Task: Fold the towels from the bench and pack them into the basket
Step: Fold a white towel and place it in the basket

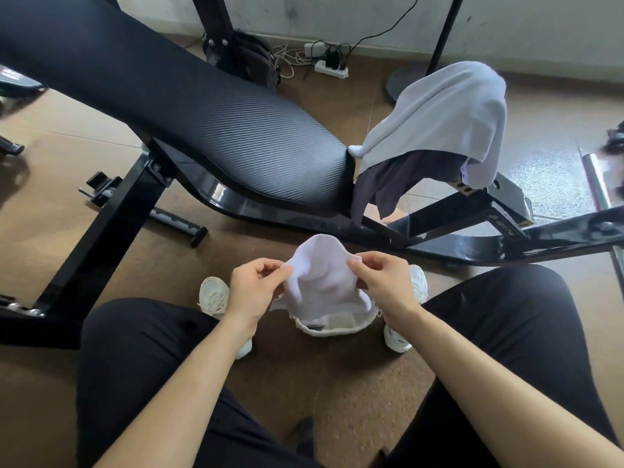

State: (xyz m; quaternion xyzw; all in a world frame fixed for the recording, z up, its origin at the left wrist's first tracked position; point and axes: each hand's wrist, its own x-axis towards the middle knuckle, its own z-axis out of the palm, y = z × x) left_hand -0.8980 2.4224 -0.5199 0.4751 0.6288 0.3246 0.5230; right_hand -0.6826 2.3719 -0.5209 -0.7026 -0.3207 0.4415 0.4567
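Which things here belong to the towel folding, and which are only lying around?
Job: white towel, pinched by left hand and right hand; basket under it; pale towel and dark cloth draped on bench.
Lying about: power strip, stand base.

Black bench (236, 136), pale towel (439, 113), dark cloth (405, 184) draped

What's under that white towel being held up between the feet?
A white basket sits on the floor below the white towel, which the left hand and right hand pinch by its top edge. Only the basket's near rim shows; the towel hides its inside.
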